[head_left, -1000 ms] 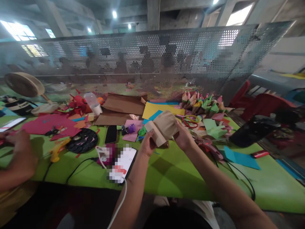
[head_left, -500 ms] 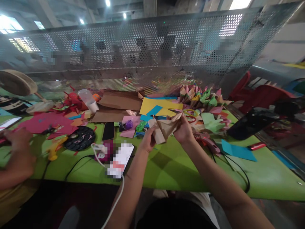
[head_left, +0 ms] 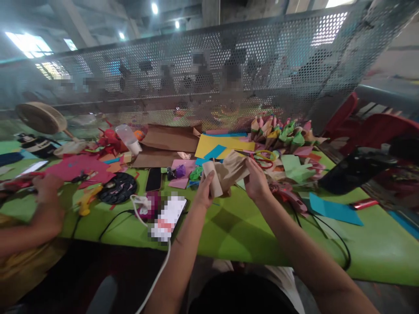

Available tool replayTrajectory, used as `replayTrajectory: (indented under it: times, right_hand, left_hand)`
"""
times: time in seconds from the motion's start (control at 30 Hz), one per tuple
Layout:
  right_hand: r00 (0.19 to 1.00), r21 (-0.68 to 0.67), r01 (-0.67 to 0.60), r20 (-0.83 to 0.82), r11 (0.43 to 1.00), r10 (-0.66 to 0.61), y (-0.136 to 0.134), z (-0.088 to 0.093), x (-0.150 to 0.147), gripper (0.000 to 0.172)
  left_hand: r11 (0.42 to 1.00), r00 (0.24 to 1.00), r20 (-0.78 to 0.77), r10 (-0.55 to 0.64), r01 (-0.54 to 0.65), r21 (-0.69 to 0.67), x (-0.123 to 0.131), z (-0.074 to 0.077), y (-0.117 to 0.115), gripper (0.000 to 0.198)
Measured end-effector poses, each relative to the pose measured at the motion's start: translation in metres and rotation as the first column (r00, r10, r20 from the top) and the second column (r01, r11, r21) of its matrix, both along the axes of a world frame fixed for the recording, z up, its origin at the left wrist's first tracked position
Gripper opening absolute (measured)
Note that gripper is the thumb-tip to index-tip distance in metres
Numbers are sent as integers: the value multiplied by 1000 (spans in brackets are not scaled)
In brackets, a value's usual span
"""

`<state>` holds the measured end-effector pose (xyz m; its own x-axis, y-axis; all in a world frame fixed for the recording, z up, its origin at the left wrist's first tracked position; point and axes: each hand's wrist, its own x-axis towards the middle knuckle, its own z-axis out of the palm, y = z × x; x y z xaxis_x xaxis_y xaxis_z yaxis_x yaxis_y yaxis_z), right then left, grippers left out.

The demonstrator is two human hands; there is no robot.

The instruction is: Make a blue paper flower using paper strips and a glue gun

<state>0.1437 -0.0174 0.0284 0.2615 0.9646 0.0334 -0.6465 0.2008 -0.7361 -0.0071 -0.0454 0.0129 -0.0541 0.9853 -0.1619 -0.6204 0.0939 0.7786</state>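
Between my two hands, above the green tabletop (head_left: 225, 248), is a piece of tan craft paper (head_left: 231, 169), creased and curved, with a folded flat band at its left end. My left hand (head_left: 205, 191) pinches that band, thumb on the near face. The paper's right edge is between the thumb and fingers of my right hand (head_left: 257, 179). Scissors with yellow and red handles (head_left: 264, 165) lie just behind my right hand. To its right rests a pink glue gun (head_left: 294, 201) with a black cord. Yellow paper (head_left: 225, 146) lies behind the tan sheet.
A charging phone (head_left: 168, 218) lies left of my left forearm, its white cable crossing below. A dark tumbler (head_left: 353, 170) leans at right. Paper-wrapped bundles (head_left: 281, 131) stand along the perforated metal screen (head_left: 209, 83). At far left is a co-worker's hand (head_left: 49, 185).
The tan paper has turned in my hands: its pointed, open folds now show as a broader curved face. The camera view has shifted slightly left. The co-worker's arm has moved a little.
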Motion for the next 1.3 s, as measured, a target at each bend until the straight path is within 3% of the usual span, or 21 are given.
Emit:
replayTrajectory:
  times: [0.13,0.27,0.4,0.57,0.7,0.9,1.07,1.3]
  right_hand:
    - [1000,19,-31,-3,999,31,1,-2,7,20]
    - [988,41,-148,-34,988,149,-4,9,6,24]
    - [972,59,-189,-134,980,195,-14,21,5,28]
    - [952,107,-263,-133,959,276,-21,27,6,40]
    - [962,19,-229,-150,973,229,-20,29,8,41]
    - [941,39,-335,-33,941,336,-22,25,7,48]
    - [970,48,-243,31,969,242,-16,12,-1,24]
    - [967,94,-227,-97,969,236,-20,18,-4,24]
  left_hand:
    - [999,999,35,-42,42,14,1,7,-4,73]
    - [992,994,9,-112,113,-65,11,15,-14,63]
    - [982,985,-33,-170,166,-92,22,20,-20,70]
    - [992,987,-115,-110,103,-69,25,19,-17,73]
    - [991,995,-4,-96,95,-94,20,21,-18,67]
    - [989,991,59,-120,124,-78,17,33,-25,63]
    - [993,995,43,-93,95,-69,19,33,-29,72]
    - [998,997,-59,-39,36,-58,29,21,-25,67]
